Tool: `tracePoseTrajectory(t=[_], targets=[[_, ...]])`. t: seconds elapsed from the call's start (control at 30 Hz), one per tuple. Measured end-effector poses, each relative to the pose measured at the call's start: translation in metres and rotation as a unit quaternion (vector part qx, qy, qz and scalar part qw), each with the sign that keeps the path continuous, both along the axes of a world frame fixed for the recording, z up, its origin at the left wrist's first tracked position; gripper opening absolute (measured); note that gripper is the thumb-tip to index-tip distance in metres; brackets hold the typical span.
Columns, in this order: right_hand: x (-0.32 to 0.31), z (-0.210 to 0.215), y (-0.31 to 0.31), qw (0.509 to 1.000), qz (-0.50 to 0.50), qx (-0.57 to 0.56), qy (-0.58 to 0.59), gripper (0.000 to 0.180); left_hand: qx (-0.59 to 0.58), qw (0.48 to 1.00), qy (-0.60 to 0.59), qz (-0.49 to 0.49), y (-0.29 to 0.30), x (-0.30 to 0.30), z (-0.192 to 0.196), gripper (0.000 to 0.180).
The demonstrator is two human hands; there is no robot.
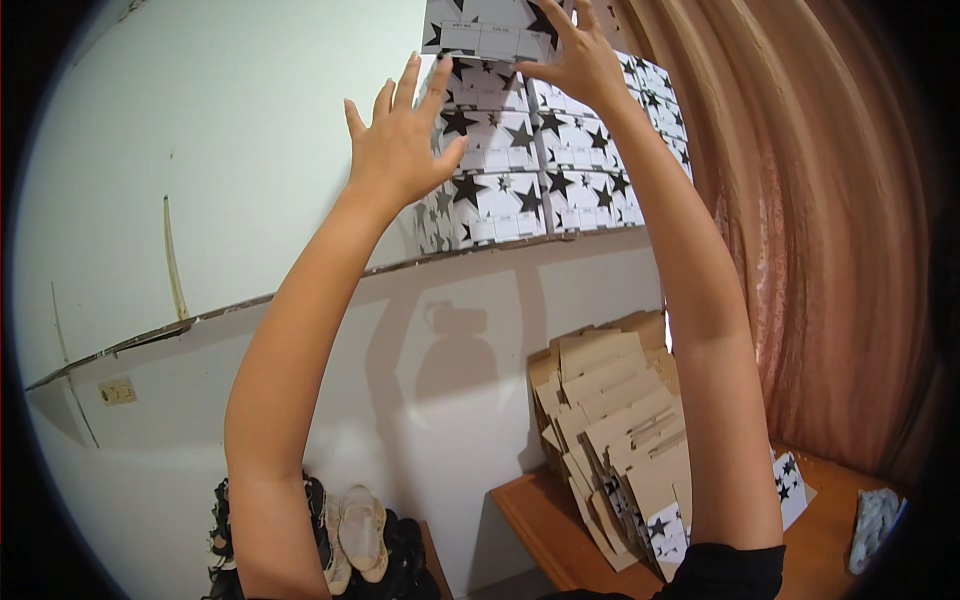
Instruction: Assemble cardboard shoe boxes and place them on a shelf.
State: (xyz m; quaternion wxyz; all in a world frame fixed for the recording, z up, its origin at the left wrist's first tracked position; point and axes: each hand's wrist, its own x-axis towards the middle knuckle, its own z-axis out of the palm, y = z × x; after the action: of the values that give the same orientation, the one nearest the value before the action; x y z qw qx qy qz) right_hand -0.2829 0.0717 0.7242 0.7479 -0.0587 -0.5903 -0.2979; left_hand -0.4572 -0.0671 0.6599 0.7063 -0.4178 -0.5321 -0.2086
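Star-printed top box (487, 28) gripped by right hand (580, 62); left hand (400, 150) spread open just below it.

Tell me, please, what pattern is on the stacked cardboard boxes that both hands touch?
In the head view, the stacked cardboard boxes are white with black stars.

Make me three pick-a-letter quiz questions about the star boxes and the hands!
1. Where is the stack of star boxes?
A. on a high ledge
B. on the floor
C. on the wooden table

2. What colour are the stars?
A. red
B. black
C. green

3. What is the left hand doing?
A. making a fist
C. holding a shoe
B. pressing flat, fingers spread

Answers: 1 A, the boxes sit on the ledge on the wall; 2 B, black stars on white; 3 B, its open palm lies against the stack while the right hand holds the top box.
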Motion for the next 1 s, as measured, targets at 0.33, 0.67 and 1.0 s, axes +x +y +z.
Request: tracePoseTrajectory(t=[0.33,0.67,1.0], targets=[[-0.035,0.058,0.037,0.988,0.095,0.084,0.088,0.049,0.033,0.998,-0.058,-0.014,0.041,-0.011,0.086,0.082],[-0.111,0.064,0.092,0.994,-0.005,-0.039,0.104,0.064,0.12,0.987,0.095,-0.038,0.093,-0.034,0.106,0.072],[-0.148,0.073,0.089,0.99,0.033,-0.028,0.135,0.058,-0.121,0.974,-0.156,-0.11,0.1,-0.069,0.142,0.066]])
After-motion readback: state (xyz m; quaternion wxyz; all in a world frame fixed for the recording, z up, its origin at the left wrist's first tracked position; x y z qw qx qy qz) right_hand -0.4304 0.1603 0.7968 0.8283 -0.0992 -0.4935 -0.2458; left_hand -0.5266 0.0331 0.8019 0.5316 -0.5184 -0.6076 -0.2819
